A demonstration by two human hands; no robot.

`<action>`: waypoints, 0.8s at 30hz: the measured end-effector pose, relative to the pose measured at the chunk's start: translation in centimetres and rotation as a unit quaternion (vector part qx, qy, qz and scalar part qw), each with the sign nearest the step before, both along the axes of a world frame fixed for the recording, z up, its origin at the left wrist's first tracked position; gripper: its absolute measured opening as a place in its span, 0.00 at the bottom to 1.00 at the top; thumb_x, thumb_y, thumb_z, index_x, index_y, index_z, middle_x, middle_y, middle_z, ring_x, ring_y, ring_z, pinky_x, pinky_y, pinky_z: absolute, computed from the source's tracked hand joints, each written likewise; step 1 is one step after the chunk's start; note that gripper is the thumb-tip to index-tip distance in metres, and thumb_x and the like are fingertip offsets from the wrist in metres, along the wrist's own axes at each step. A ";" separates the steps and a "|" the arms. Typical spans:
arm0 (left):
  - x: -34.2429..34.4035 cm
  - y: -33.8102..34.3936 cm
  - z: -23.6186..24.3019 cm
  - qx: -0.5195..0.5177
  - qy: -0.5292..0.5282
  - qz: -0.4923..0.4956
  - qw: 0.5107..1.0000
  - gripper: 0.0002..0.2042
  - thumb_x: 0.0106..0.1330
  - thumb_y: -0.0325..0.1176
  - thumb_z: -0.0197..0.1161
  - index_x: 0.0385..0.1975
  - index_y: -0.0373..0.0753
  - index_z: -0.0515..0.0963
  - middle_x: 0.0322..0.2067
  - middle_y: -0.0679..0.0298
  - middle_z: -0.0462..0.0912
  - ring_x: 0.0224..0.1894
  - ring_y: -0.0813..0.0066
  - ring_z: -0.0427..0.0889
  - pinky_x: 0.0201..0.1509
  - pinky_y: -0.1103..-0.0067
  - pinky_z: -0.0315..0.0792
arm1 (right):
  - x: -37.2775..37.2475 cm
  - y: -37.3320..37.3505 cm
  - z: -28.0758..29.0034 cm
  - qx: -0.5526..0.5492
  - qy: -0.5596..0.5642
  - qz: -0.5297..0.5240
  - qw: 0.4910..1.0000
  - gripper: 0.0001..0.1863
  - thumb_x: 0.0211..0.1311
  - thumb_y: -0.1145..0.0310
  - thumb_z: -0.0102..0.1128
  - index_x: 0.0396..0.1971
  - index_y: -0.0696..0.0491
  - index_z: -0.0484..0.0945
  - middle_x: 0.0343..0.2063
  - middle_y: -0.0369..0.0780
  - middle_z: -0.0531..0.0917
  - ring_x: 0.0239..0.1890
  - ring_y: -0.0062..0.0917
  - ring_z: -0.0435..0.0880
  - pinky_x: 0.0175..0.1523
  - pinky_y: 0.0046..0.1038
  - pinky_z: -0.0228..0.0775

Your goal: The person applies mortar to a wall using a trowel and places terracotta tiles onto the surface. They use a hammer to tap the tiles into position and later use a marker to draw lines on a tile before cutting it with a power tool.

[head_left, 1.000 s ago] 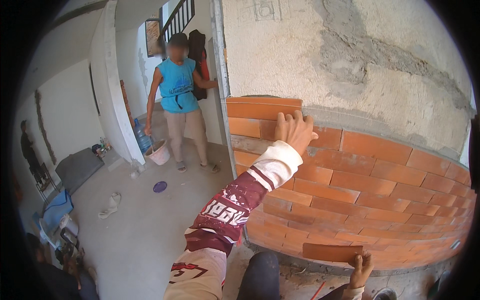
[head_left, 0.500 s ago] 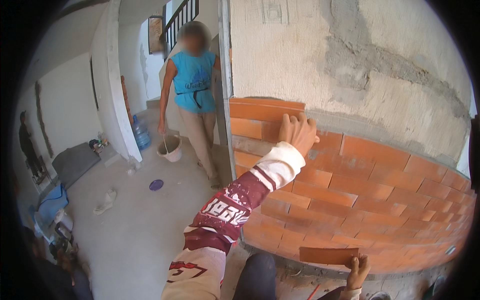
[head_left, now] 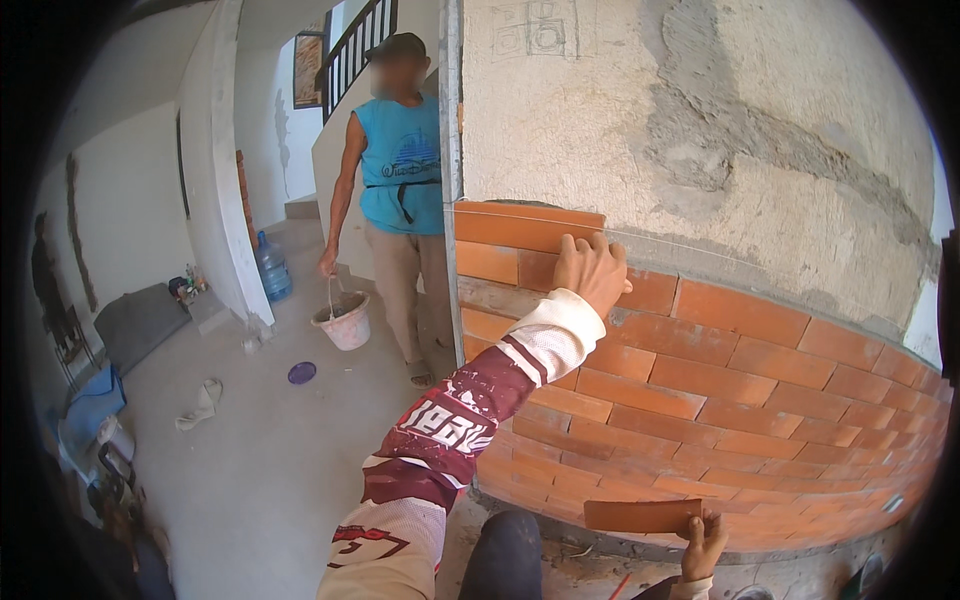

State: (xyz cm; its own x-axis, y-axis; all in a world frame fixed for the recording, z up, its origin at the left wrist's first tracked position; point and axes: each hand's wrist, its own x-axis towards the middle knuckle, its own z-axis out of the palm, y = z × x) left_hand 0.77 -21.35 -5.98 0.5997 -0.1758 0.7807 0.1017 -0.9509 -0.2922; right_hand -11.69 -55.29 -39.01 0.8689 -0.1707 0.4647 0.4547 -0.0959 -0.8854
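Observation:
My left arm stretches across to the tiled wall. My left hand (head_left: 590, 272), its fingers bent and drawn together, rests at the lower right end of the top terracotta tile (head_left: 525, 226). Whatever lies under its fingertips is hidden. A thin string (head_left: 690, 243) runs across the top tile and along the wall above the upper course. Low down by the wall's foot, my right hand (head_left: 705, 548) grips a loose flat terracotta tile (head_left: 640, 516) by its right end, the tile held roughly level.
Left of the wall's edge, a co-worker in a blue sleeveless shirt (head_left: 400, 150) holds a pale bucket (head_left: 345, 328) by its handle. On the floor lie a purple lid (head_left: 302, 373) and a pale cloth-like item (head_left: 200, 403). A water jug (head_left: 272, 268) stands by the pillar.
The co-worker has shifted a little right, partly behind the wall's edge, and the bucket hangs more upright. My view has moved slightly; both my hands keep their places.

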 end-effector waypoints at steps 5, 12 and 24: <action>0.0 0.1 -0.1 -0.005 0.002 -0.004 1.000 0.23 0.56 0.57 0.65 0.33 0.41 0.78 0.29 0.61 0.79 0.29 0.69 0.79 0.39 0.72 0.64 | -0.1 -0.2 -0.6 -0.001 0.005 -0.010 1.000 0.11 0.67 0.65 0.58 0.38 0.59 0.73 0.32 0.36 0.81 0.31 0.16 0.78 0.33 0.19 0.74; -0.1 0.2 0.0 -0.013 0.010 0.000 1.000 0.24 0.56 0.59 0.65 0.35 0.41 0.77 0.31 0.61 0.79 0.30 0.69 0.79 0.40 0.72 0.64 | -1.0 0.4 0.3 0.026 0.026 0.017 0.999 0.12 0.67 0.63 0.59 0.37 0.58 0.73 0.30 0.35 0.79 0.29 0.15 0.77 0.32 0.19 0.73; 0.0 1.1 -2.6 -0.045 -0.088 -0.088 0.991 0.22 0.58 0.53 0.66 0.34 0.39 0.73 0.29 0.61 0.74 0.29 0.67 0.74 0.37 0.71 0.62 | -1.5 0.3 0.2 -0.001 0.017 0.013 1.000 0.15 0.67 0.61 0.59 0.38 0.59 0.72 0.31 0.36 0.79 0.30 0.17 0.78 0.32 0.20 0.74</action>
